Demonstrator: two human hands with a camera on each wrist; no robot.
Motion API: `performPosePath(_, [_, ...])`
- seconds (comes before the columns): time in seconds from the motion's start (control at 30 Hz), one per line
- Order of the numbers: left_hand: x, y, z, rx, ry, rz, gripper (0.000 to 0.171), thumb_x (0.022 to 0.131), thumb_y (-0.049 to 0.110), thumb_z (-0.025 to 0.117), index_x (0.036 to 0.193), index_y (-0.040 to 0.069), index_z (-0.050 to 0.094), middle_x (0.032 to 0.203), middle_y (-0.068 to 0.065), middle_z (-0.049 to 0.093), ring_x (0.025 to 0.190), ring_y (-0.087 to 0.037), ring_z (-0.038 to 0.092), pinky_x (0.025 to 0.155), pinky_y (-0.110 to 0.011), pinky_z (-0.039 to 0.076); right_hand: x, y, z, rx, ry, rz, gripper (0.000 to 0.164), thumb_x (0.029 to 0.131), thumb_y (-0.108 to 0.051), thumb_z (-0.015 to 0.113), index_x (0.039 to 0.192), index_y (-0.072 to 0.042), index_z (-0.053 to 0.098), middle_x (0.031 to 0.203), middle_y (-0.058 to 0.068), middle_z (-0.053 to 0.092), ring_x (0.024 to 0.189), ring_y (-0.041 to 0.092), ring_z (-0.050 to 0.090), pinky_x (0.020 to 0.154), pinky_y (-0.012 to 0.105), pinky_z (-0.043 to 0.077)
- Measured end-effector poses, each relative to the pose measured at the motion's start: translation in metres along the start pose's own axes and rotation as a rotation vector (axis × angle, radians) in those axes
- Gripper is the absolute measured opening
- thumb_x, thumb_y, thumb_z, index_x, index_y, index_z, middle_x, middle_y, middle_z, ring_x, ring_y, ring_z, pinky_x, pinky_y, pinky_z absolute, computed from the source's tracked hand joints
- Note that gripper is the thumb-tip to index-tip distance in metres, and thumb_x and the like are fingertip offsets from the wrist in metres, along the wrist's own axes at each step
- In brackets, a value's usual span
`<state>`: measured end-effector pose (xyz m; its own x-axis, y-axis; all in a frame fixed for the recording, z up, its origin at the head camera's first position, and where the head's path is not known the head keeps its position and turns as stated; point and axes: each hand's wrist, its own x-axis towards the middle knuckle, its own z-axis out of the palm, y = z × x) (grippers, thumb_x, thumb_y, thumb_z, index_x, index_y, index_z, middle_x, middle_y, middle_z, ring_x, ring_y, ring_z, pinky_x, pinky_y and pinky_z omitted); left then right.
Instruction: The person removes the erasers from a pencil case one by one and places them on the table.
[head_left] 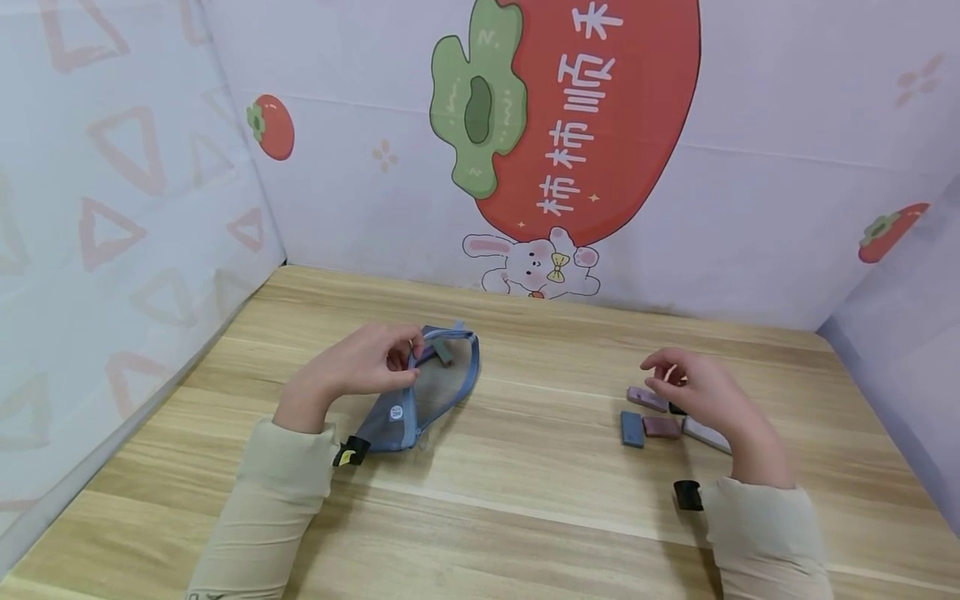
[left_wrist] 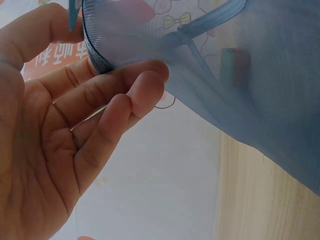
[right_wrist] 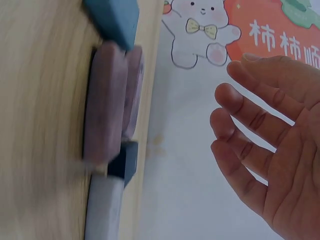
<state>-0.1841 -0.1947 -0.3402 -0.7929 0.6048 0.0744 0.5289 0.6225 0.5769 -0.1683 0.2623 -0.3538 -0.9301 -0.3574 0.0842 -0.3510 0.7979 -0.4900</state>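
Observation:
My left hand (head_left: 352,362) pinches the rim of a blue mesh zip pouch (head_left: 386,421) between thumb and fingers, and the pouch's mouth gapes. Inside it a green block (head_left: 443,353) and a purple one show; in the left wrist view a green and purplish block (left_wrist: 235,67) appears through the mesh. My right hand (head_left: 708,392) hovers with loosely bent fingers over a group of small blocks, holding nothing. The group has a lilac block (head_left: 647,399), a blue block (head_left: 632,429), a dull-red block (head_left: 662,427), a white block (head_left: 707,434) and a dark one (right_wrist: 125,160), partly hidden by the hand in the head view.
The wooden table (head_left: 525,500) meets a printed cloth backdrop (head_left: 360,217) at its far edge, with cloth walls on both sides. Bare wood lies between the pouch and the blocks. A black strap piece (head_left: 687,495) sits at the right wrist.

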Motion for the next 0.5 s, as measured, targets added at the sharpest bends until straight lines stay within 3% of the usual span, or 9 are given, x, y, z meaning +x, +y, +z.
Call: performPosePath(0.5, [-0.002, -0.001, -0.001, 0.008, 0.002, 0.002, 0.012, 0.084, 0.01, 0.063, 0.095, 0.007, 0.059, 0.069, 0.004, 0.063, 0.066, -0.008, 0.06, 0.065, -0.027, 0.052, 0.036, -0.037, 0.025, 0.085, -0.039, -0.034, 0.018, 0.093, -0.01, 0.065, 0.109, -0.003, 0.069, 0.091, 0.005, 0.065, 0.083, 0.019, 0.057, 0.067, 0.028, 0.049])
